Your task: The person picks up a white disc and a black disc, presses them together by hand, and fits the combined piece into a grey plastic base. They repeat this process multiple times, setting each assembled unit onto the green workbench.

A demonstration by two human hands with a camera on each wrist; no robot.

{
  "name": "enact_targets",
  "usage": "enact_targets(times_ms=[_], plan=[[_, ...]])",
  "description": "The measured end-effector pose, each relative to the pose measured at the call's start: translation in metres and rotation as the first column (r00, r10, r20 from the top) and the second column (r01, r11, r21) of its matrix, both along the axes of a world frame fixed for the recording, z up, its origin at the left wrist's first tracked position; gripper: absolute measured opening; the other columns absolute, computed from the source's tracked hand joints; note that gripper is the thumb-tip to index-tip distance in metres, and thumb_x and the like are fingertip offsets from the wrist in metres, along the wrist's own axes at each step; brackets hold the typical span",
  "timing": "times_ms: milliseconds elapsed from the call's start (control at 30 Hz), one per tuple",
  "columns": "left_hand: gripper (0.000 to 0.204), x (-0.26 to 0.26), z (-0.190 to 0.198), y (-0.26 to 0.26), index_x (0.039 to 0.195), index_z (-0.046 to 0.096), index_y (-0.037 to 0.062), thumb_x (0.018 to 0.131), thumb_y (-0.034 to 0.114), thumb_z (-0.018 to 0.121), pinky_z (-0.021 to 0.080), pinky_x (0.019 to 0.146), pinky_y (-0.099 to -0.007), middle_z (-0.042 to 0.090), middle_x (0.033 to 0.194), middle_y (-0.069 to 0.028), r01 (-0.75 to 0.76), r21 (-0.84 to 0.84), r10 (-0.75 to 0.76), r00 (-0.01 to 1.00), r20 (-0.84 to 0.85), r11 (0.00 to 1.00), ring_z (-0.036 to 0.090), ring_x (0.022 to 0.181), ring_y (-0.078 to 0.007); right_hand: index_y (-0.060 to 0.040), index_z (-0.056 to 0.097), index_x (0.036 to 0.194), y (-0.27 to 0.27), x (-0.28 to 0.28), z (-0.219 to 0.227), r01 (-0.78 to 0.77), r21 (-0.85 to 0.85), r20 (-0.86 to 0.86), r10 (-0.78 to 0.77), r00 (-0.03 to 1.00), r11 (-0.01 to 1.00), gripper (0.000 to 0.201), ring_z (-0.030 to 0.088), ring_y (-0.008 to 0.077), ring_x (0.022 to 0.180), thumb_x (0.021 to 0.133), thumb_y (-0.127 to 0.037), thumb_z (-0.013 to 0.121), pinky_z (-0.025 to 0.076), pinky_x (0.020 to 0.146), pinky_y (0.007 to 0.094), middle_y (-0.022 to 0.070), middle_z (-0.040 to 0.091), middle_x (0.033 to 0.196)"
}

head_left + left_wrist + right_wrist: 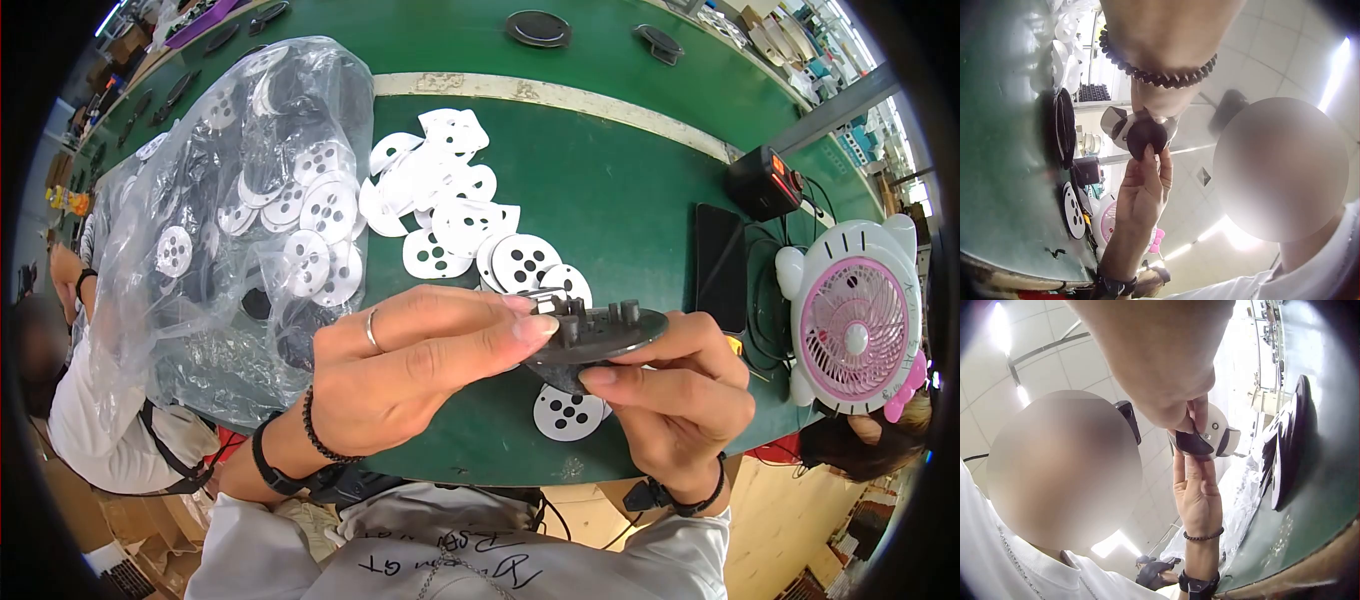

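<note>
Both hands hold a dark round disc (640,333) with several short pegs standing on its upper face. My left hand (385,370) pinches it at its left side, fingertips beside the pegs and a small shiny piece. From the right, my right hand (685,395) grips the rim, thumb below. The left wrist view shows the dark disc (1146,136) from another side, with the right hand (1141,194) pinching its edge. In the right wrist view, fingers of the left hand (1196,497) reach up to it. Below the hands lies a white disc with black holes (568,428).
White perforated discs (430,190) are heaped on the green table (620,190). A clear plastic bag (200,310) with more discs lies left. To the right are a phone (718,265), a black box (763,183) with a red display, cables and a white-and-pink fan (850,315). Another person (110,410) sits at left.
</note>
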State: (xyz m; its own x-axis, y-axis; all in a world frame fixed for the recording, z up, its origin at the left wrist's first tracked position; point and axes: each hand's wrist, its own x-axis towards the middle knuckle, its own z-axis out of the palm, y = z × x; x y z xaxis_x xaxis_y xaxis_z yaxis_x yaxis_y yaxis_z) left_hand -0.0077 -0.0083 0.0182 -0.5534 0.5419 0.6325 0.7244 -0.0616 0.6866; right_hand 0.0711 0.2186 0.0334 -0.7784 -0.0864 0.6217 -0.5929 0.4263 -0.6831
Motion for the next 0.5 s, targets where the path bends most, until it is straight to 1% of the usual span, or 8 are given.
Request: enact_targets(times_ms=[67,367,467,500], plan=[[0.04,-0.0006,-0.0004,0.0003,0.12,0.069,-0.0008,0.082,-0.013,0.072,0.063,0.07,-0.0331,0.071,0.101,-0.0238,0.005,-0.001,-0.005,1.0,-0.012,1.0,0.074,0.095,-0.0355,-0.0034,0.081,0.096,-0.0004,0.0,-0.0005,0.013,-0.003,-0.011,-0.013,1.0,1.0,0.031,0.063,0.0163,0.067,0.069,0.011,0.081,0.049,0.052,0.024,0.0129,0.067,0.094],[0.039,-0.002,-0.0009,-0.0002,0.119,0.069,-0.0037,0.081,-0.014,0.072,0.062,0.068,-0.0321,0.071,0.097,-0.0229,0.001,-0.007,-0.002,0.998,-0.056,1.0,0.074,0.094,-0.0363,-0.0025,0.08,0.094,-0.0014,0.0025,0.0028,0.044,0.012,0.019,-0.044,0.999,0.999,0.029,0.065,0.0156,0.067,0.069,0.012,0.082,0.05,0.053,0.0242,0.0116,0.066,0.093],[0.037,-0.0013,0.0006,0.0008,0.118,0.069,-0.0035,0.082,-0.013,0.072,0.062,0.069,-0.0327,0.071,0.097,-0.0227,-0.007,-0.017,0.006,0.998,-0.06,1.0,0.074,0.094,-0.0356,-0.0025,0.08,0.094,-0.0023,0.0031,0.0029,0.083,0.036,0.011,-0.083,0.996,0.996,0.029,0.065,0.0152,0.067,0.069,0.012,0.082,0.051,0.054,0.0246,0.011,0.066,0.094],[0.036,-0.0011,0.0011,0.0012,0.116,0.07,-0.0037,0.082,-0.01,0.075,0.062,0.069,-0.033,0.071,0.097,-0.022,-0.011,-0.025,0.01,0.998,-0.068,1.0,0.074,0.094,-0.0351,-0.0025,0.08,0.094,-0.0025,0.0034,0.0031,0.084,0.035,0.011,-0.084,0.996,0.996,0.029,0.065,0.0152,0.067,0.069,0.012,0.082,0.051,0.054,0.0246,0.011,0.066,0.094]])
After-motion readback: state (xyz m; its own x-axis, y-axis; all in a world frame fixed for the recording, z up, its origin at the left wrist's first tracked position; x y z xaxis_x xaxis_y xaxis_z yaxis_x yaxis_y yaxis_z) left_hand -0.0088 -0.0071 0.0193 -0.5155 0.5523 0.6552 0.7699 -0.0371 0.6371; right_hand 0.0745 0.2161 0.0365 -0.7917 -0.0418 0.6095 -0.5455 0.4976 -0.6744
